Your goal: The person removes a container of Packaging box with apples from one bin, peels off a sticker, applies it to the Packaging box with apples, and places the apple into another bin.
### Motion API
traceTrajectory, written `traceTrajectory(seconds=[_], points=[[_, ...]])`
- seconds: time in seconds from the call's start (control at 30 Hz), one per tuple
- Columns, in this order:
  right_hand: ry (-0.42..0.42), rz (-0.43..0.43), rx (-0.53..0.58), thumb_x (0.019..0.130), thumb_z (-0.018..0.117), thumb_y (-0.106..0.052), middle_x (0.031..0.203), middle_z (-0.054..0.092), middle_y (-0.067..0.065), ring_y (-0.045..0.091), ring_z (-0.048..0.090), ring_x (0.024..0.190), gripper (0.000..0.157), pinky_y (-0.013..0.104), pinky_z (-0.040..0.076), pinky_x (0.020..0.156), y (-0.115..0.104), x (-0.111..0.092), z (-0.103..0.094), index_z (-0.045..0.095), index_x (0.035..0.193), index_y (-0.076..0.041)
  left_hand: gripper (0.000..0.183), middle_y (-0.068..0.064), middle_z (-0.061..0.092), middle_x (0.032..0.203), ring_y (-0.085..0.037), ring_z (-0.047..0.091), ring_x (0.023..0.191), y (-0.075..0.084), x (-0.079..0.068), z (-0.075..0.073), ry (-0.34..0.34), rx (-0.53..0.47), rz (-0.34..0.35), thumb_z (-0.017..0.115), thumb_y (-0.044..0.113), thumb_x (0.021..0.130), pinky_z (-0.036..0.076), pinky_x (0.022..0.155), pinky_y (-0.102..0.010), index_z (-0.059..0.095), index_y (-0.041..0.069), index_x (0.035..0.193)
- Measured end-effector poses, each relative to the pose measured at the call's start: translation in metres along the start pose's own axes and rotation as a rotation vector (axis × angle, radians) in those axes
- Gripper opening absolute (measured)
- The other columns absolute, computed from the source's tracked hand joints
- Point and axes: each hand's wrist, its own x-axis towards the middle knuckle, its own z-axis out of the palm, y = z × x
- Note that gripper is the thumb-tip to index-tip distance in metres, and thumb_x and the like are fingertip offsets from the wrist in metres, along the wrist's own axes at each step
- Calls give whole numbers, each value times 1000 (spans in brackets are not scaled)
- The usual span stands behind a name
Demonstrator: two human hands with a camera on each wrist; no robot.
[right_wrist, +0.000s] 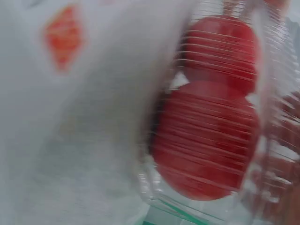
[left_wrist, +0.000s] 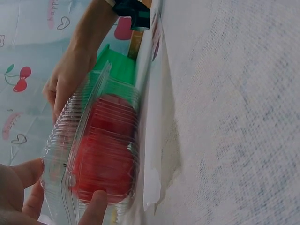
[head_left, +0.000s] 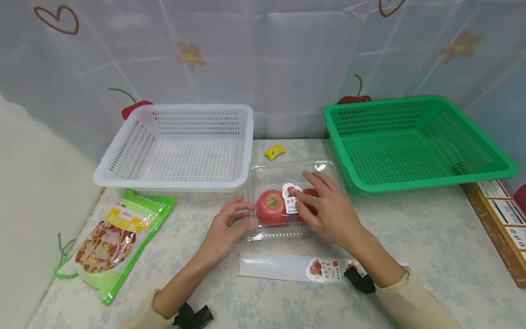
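Observation:
A clear plastic clamshell box [head_left: 263, 176] stands on the table with red apples [head_left: 271, 210] inside. On its lid lies a white sticker [head_left: 291, 206] with a red fruit picture and printed characters. My right hand [head_left: 330, 210] is over the lid, its fingertips on the sticker's right side. At the box's left side, my left hand [head_left: 228, 224] touches the plastic with relaxed fingers, the thumb near the front corner. The left wrist view shows its thumb [left_wrist: 96, 206] low against the box wall. Blurred plastic and apples [right_wrist: 206, 140] fill much of the right wrist view.
Behind stand a white basket [head_left: 197, 160] at left and a green basket [head_left: 411, 155] at right. A yellow wrapped candy [head_left: 275, 152] lies between them. A green food bag [head_left: 117, 242] is at left, a sticker strip [head_left: 279, 266] in front, a brown carton [head_left: 499, 224] at right.

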Motion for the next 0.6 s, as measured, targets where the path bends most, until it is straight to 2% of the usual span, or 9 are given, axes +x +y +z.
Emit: traceTrajectory(seconds=[0.13,0.27,0.33,0.4,0.53,0.6], points=[[140,-113,44,91,58,-28,115,68,17,33,58,111,33,47,51,89,2,-1,5,80,85,-5,28,-10,31,154,-39,51,124,-2,1,1,14,-6,18,72,12,90,49,96,-45,67,9,118],[191,-145,81,92,57,-30,108,70,14,30,61,103,35,46,54,83,2,-3,6,80,79,-6,28,-10,32,153,-38,51,124,0,1,1,14,-11,13,72,12,90,50,95,-43,67,8,117],[178,-127,87,90,59,-30,110,69,15,30,61,105,33,46,54,82,2,-4,5,80,82,-6,29,-9,32,153,-38,51,124,0,0,1,10,-11,3,72,12,90,50,95,-43,67,9,118],[145,-108,67,91,59,-34,117,67,15,31,59,110,34,48,54,83,1,-5,4,80,93,-7,29,-9,31,154,-38,50,125,1,0,0,4,-9,-2,72,12,90,49,96,-44,66,9,118],[44,-100,-13,98,48,-52,133,58,16,33,51,122,53,50,51,91,-1,-5,3,75,116,-10,29,-9,31,153,-38,50,125,0,1,1,3,-3,-4,72,12,90,49,96,-44,66,9,118],[12,-110,-38,100,38,-59,136,56,16,33,48,125,63,49,49,94,-1,-5,3,74,118,-10,29,-9,32,153,-38,50,125,0,1,1,5,-2,-5,72,12,90,50,96,-44,66,9,118]])
